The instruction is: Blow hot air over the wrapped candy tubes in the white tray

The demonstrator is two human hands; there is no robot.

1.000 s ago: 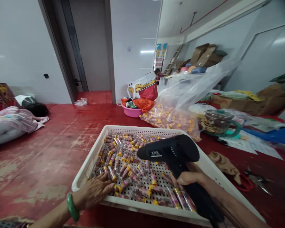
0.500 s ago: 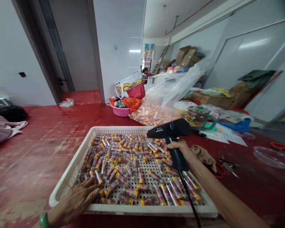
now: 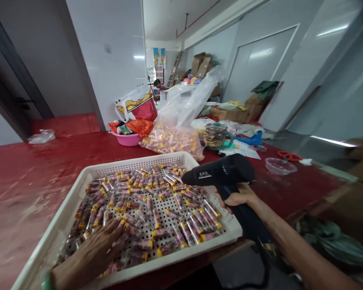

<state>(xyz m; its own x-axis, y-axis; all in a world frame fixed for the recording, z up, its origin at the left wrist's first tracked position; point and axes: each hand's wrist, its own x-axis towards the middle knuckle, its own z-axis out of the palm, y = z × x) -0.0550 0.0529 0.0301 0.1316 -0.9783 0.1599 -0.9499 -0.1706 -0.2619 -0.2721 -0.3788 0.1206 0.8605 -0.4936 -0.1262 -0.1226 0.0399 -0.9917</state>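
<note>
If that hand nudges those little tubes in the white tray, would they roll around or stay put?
The little tubes look round and smooth, so they would probably roll under the left hand. They seem small and light, likely sliding easily. The white tray has raised walls and a perforated floor, which should keep them in.

Left hand [image 3: 89, 253] flat, palm down, fingers spread forward. Right hand [image 3: 240, 199] closed in fist grip, forearm stretched from lower right.

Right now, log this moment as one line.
left hand: flat on tubes in white tray | right hand: grip shut on black heat gun, nozzle over tubes | tray on red table
</note>
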